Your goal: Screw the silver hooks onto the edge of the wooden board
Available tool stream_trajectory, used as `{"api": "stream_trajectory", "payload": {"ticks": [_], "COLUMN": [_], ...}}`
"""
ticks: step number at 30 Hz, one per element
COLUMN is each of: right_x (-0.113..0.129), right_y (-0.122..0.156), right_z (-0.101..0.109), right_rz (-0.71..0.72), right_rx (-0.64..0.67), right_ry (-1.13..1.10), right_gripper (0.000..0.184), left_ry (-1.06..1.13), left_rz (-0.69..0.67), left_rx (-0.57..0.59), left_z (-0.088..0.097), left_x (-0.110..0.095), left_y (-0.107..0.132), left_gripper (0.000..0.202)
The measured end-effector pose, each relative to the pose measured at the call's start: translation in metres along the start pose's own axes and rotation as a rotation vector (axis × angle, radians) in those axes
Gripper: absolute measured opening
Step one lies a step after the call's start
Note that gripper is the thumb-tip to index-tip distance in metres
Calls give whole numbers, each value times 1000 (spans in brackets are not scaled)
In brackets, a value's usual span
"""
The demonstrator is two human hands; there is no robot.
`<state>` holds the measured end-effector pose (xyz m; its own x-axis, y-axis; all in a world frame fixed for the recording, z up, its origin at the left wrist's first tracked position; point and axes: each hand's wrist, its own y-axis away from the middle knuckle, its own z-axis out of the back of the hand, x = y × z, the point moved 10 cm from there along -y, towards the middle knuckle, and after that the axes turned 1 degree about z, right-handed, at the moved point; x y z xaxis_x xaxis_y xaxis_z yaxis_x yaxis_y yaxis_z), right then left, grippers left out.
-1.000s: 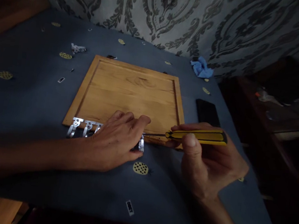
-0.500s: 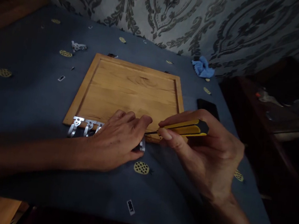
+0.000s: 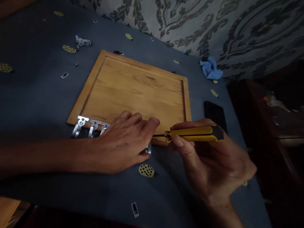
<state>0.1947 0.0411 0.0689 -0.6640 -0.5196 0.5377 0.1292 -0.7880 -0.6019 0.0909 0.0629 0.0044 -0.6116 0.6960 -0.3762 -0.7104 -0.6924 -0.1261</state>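
Observation:
A framed wooden panel [image 3: 137, 94] lies flat on the blue patterned cloth. Along its near edge sit several silver metal hinges [image 3: 80, 122]. My left hand [image 3: 125, 140] is closed over this edge, fingers curled, pressing a hinge [image 3: 148, 149] of which only an end shows below the fingers. My right hand [image 3: 212, 161] grips a yellow and black screwdriver [image 3: 196, 133], held nearly level. The screwdriver's shaft points left toward my left fingertips, close above the panel's edge; its tip is hidden behind them.
Another metal hinge [image 3: 82, 42] and a small screw [image 3: 76, 65] lie on the cloth left of the panel. To the right are a black phone-like slab [image 3: 214, 115] and a crumpled blue cloth [image 3: 211, 68]. A patterned wall [image 3: 185, 15] bounds the far side.
My right hand has shifted a little to the right, and the screwdriver has swung its handle slightly. My left hand keeps its place on the hinge. The whole view has shifted slightly.

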Motion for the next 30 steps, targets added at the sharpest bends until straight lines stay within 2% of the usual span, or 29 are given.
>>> {"api": "stream_trajectory", "payload": {"ticks": [2,5,7,12,22,30], "right_x": [-1,-2,-3,-16,-19,-14], "right_y": [3,8,11,14,16,12], "right_z": [5,25,35,29,16,10], "right_rz": [-23,-62,-85,-174,-161,-80], "right_rx": [-74,-263,-339,-272,-173,-126], "right_ry": [10,-34,-47,-65,-96,-129], "right_gripper": [4,13,18,11,9,4], "left_ry": [-1,6,13,21,27,27], "left_rz": [-5,-2,10,20,12,9], "left_rx": [-1,13,31,35,31,29], "left_z": [0,-1,-2,-2,-2,-2], "left_x": [0,1,3,3,1,1], "left_y": [0,0,-1,-1,-1,0], "left_gripper": [53,53,51,47,47,44]}}
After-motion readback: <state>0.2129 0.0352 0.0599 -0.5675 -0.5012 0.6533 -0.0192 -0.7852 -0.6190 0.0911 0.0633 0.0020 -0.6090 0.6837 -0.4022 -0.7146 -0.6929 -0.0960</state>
